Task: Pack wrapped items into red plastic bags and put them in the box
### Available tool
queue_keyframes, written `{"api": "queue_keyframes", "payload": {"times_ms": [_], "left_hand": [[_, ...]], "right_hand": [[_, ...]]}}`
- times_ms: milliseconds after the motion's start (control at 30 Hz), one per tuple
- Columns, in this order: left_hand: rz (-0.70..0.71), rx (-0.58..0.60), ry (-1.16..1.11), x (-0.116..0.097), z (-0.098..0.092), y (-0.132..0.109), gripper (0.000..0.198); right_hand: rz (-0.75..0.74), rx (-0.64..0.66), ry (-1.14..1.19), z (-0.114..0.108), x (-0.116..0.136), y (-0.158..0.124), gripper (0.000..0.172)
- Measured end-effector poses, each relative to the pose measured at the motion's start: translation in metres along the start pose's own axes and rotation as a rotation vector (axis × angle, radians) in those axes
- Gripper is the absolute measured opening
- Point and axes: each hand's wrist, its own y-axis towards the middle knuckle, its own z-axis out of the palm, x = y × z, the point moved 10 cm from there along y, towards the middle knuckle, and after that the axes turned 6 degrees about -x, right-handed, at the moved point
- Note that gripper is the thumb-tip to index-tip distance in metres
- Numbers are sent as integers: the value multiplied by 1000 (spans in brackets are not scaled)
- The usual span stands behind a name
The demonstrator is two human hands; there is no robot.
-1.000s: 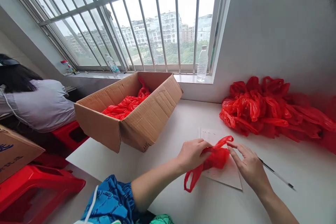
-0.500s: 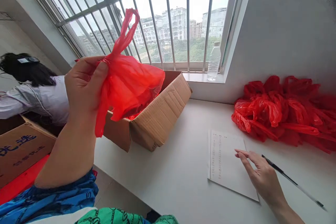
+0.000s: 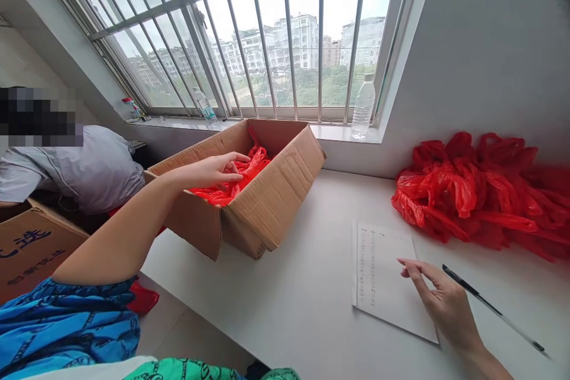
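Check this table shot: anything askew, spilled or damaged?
Nothing looks spilled. The cardboard box sits at an angle on the white table, its side looking creased. The red bags by the wall lie in a loose, untidy heap. Neither looks like a clear fault.

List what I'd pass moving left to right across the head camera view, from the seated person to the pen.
Seated person → left hand, at the open cardboard box → paper pad → right hand → pen.
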Motion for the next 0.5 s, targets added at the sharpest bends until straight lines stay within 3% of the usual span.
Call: {"api": "queue_keyframes", "payload": {"times_ms": [167, 333, 500], "left_hand": [[41, 133, 48, -5, 8, 0, 69], [-41, 193, 42, -1, 0, -1, 66], [-14, 398, 56, -21, 28, -11, 35]], "right_hand": [[-5, 5, 24, 1, 1, 2, 37], [-3, 7, 49, 2, 0, 2, 35], [-3, 0, 81, 1, 3, 2, 33]]}}
